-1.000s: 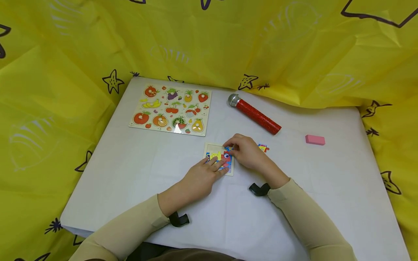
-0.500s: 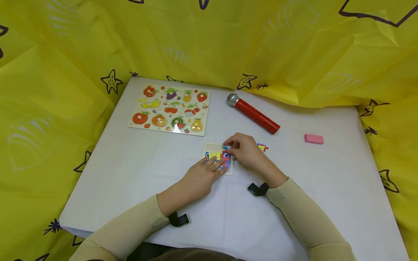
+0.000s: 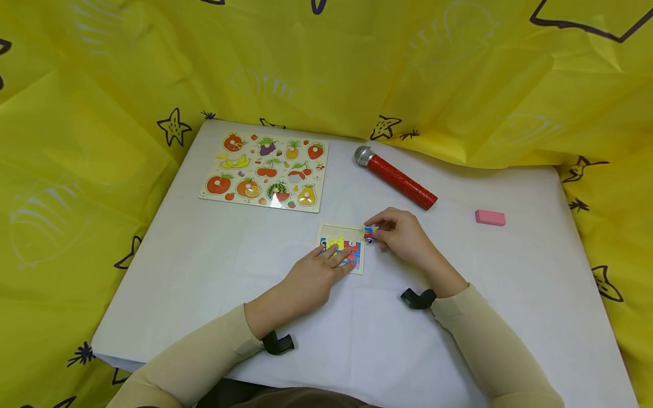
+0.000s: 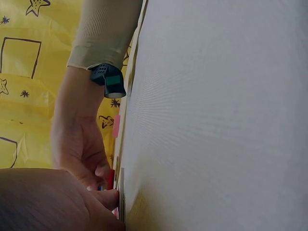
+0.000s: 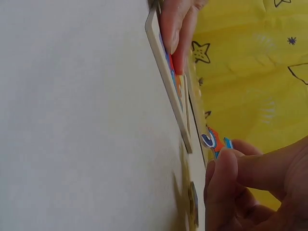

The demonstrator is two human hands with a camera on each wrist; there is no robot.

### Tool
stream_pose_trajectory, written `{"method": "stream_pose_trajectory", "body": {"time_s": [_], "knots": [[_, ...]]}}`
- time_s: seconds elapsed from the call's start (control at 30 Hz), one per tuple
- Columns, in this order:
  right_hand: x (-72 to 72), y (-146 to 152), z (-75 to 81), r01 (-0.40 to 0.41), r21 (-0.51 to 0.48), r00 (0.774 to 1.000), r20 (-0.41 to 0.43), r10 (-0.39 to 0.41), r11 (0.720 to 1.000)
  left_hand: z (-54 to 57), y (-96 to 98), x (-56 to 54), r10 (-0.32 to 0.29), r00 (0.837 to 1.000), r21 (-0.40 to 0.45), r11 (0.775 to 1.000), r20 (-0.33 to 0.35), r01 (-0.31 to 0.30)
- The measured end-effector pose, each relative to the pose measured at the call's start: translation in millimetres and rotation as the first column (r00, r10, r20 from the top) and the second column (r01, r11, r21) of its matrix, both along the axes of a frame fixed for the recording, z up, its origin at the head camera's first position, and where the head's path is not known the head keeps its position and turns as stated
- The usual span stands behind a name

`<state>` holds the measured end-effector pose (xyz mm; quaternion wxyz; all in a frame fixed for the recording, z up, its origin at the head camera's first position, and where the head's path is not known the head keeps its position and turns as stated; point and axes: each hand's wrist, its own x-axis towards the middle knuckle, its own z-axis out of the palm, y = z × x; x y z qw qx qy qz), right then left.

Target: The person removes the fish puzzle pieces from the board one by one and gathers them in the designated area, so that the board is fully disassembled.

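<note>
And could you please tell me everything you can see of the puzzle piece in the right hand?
The puzzle piece is small, printed mostly red and blue, with a dark-and-white, eye-like mark at one end. The right hand pinches it, partly hiding it, and holds it off the table near the far right corner of the puzzle board. Its material is unclear.

Head view looks fwd & down over table [image 3: 204,272]; wrist views close, low, sideways, both catching puzzle board [image 3: 339,231]
</note>
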<state>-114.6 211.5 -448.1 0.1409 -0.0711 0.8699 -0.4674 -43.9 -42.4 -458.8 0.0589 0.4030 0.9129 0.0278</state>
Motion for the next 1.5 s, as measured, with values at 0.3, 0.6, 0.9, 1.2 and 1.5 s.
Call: {"method": "stream_pose_trajectory", "body": {"time_s": [0.3,0.6,0.9,1.2,1.5], "knots": [[9.3,39,9.1,0.071,0.039,0.996,0.044,-0.072,0.997,1.8,-1.7,0.9,-0.005,1.000,0.019,1.000,-0.017,0.005],[19.8,79,15.5,0.134,0.125,0.987,0.070,-0.144,0.983,0.8,-1.5,2.1,0.001,1.000,0.033,0.999,-0.001,-0.001],[21.2,109,16.0,0.158,0.209,0.981,0.080,-0.178,0.965,-0.9,-1.2,1.9,-0.001,1.000,0.021,1.000,-0.012,0.001],[18.5,119,12.4,0.158,0.254,0.976,0.109,-0.191,0.954,0.0,-0.2,2.1,0.007,1.000,0.005,1.000,-0.002,-0.007],[14.1,119,9.5,0.146,0.350,0.989,-0.022,-0.148,0.925,1.9,0.2,2.1,0.011,1.000,0.003,1.000,0.012,-0.011]]}}
